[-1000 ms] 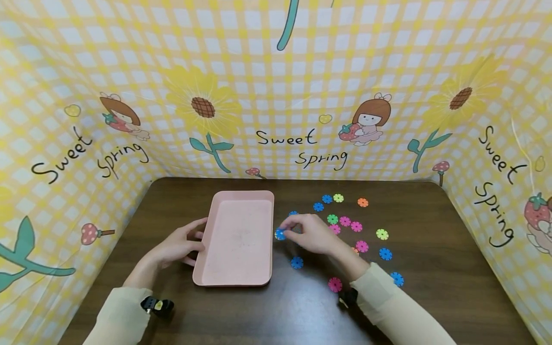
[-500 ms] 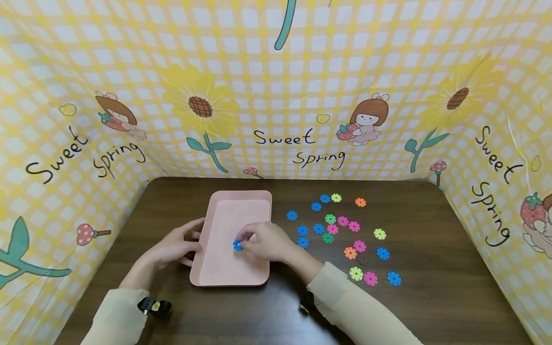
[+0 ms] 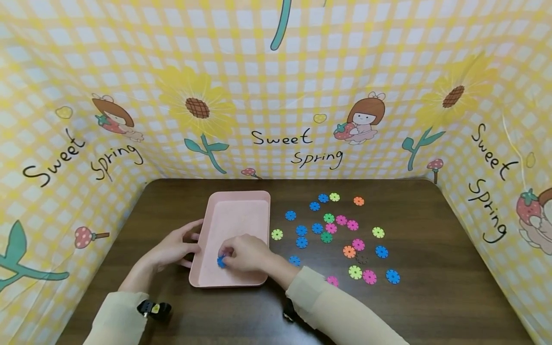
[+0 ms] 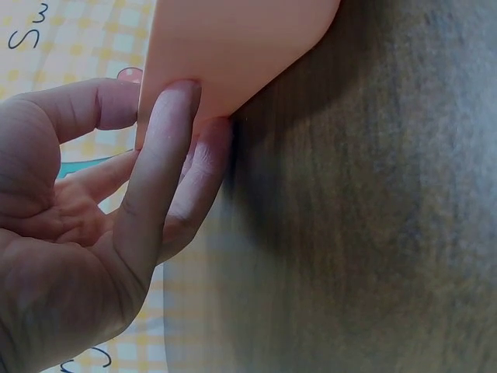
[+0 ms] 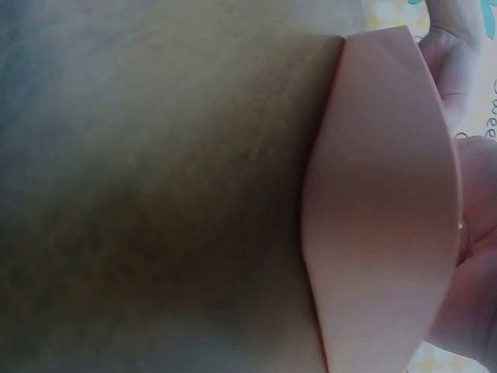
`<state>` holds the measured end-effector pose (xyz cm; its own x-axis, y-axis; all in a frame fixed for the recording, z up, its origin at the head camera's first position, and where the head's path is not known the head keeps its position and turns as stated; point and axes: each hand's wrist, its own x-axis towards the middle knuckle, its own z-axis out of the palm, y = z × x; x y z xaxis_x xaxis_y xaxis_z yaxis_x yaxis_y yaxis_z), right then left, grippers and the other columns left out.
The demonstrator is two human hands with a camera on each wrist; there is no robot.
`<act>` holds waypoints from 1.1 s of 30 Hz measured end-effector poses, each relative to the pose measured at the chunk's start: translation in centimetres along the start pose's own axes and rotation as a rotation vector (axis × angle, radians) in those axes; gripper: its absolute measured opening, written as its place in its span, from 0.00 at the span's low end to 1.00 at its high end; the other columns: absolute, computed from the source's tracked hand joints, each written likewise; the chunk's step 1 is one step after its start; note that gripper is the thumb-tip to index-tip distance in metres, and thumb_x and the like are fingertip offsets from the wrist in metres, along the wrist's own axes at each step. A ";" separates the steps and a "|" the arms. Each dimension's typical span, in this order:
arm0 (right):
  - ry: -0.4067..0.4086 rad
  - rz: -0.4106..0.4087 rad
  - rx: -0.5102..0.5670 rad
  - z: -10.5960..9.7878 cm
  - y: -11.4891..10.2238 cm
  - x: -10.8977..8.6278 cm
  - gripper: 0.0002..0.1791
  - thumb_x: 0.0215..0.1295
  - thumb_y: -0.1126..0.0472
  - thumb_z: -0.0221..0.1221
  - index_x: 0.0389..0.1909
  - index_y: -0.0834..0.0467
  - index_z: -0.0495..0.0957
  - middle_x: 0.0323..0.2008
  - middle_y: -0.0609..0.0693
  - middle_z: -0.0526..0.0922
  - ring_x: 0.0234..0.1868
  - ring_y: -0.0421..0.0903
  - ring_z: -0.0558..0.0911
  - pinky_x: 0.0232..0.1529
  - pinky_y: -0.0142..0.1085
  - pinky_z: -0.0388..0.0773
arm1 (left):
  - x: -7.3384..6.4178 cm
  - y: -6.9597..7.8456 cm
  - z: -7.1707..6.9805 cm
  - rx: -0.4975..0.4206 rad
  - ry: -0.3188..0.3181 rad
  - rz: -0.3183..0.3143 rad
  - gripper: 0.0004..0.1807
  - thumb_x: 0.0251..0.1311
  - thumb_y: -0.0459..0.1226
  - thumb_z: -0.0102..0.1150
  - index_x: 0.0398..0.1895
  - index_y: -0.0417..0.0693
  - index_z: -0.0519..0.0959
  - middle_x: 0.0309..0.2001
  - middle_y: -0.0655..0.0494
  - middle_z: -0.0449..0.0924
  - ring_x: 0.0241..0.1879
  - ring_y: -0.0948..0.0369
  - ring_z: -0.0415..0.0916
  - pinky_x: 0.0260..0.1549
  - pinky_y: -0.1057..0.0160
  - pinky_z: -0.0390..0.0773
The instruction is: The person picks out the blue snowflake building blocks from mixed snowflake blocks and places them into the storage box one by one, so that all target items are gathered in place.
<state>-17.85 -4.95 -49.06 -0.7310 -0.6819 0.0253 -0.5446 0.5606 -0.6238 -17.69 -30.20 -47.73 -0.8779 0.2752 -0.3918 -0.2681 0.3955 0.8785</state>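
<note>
My right hand (image 3: 247, 253) is over the pink tray (image 3: 241, 213), pinching a blue plastic snowflake disc (image 3: 221, 261) low in its front left part. In the right wrist view, the tray's wall (image 5: 380, 186) hides that disc, and only part of the right hand (image 5: 470, 299) shows beyond the rim. At the tray's left side rests my left hand (image 3: 174, 247), its fingers touching the edge. The left wrist view shows the left hand (image 4: 78, 272) with fingertips against the tray's outer wall (image 4: 233, 47).
Several snowflake discs lie flat right of the tray, among them a lime one (image 3: 277, 234) beside its rim, a pink one (image 3: 369, 277), an orange one (image 3: 349, 251) and a green one (image 3: 326, 237). A checked yellow cloth (image 3: 276, 96) encloses the dark wooden table (image 3: 224, 316).
My right hand has moved left from beside the tray's right rim into the tray, carrying the blue snowflake disc. The lime disc beside the rim is uncovered. The left hand has stayed at the tray.
</note>
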 end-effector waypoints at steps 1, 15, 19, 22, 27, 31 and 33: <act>-0.001 0.006 -0.006 0.1 0.0 0.0 0.03 0.68 0.56 0.67 0.39 0.48 0.88 0.27 0.33 0.79 0.32 0.33 0.75 0.37 0.25 0.72 | 0.0 0.0 0.0 0.002 0.002 -0.001 0.47 0.66 0.28 0.59 0.85 0.47 0.47 0.65 0.28 0.66 0.51 0.43 0.81 0.34 0.43 0.87; -0.012 0.009 -0.169 -0.9 0.0 -0.7 0.10 0.71 0.53 0.63 0.50 0.46 0.87 0.30 0.32 0.80 0.33 0.32 0.75 0.32 0.27 0.72 | 0.2 -0.1 0.1 0.017 0.017 -0.007 0.46 0.66 0.28 0.58 0.85 0.48 0.48 0.65 0.28 0.66 0.50 0.44 0.81 0.33 0.44 0.87; -0.003 0.001 -0.145 -1.8 0.1 -1.1 0.11 0.72 0.53 0.62 0.51 0.46 0.87 0.33 0.33 0.82 0.33 0.32 0.76 0.32 0.27 0.73 | 0.2 0.0 0.1 0.022 0.027 -0.018 0.46 0.66 0.29 0.59 0.84 0.49 0.50 0.64 0.29 0.66 0.49 0.45 0.82 0.33 0.45 0.87; 0.008 0.002 -0.121 -2.6 0.4 -1.5 0.11 0.71 0.53 0.63 0.51 0.46 0.87 0.34 0.35 0.83 0.34 0.32 0.77 0.32 0.27 0.74 | 0.3 0.0 0.0 0.024 0.028 -0.025 0.46 0.66 0.29 0.60 0.84 0.50 0.50 0.64 0.30 0.67 0.49 0.46 0.82 0.34 0.45 0.87; 0.039 0.027 -0.070 -4.1 0.9 -2.7 0.12 0.71 0.52 0.64 0.51 0.48 0.87 0.36 0.35 0.85 0.34 0.32 0.79 0.34 0.28 0.76 | 0.3 0.0 0.0 0.025 0.029 -0.028 0.46 0.65 0.29 0.60 0.84 0.51 0.51 0.65 0.31 0.66 0.49 0.46 0.82 0.34 0.45 0.87; 0.070 0.060 -0.007 -5.3 1.7 -4.0 0.13 0.71 0.52 0.64 0.52 0.48 0.87 0.37 0.34 0.84 0.33 0.33 0.78 0.34 0.31 0.77 | 0.2 0.1 0.0 0.025 0.025 -0.026 0.46 0.66 0.29 0.60 0.84 0.51 0.51 0.65 0.31 0.65 0.50 0.45 0.81 0.35 0.45 0.87; 0.085 0.065 0.018 -5.9 2.2 -4.6 0.13 0.71 0.53 0.64 0.52 0.49 0.87 0.37 0.34 0.84 0.31 0.34 0.78 0.32 0.31 0.77 | 0.1 0.1 0.0 0.023 0.024 -0.025 0.46 0.66 0.29 0.59 0.84 0.51 0.50 0.65 0.31 0.65 0.50 0.45 0.81 0.35 0.45 0.87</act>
<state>-18.08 2.22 -45.95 -0.7973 -0.6015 0.0500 -0.4879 0.5935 -0.6401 -17.83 -30.13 -47.65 -0.8803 0.2438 -0.4069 -0.2814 0.4222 0.8617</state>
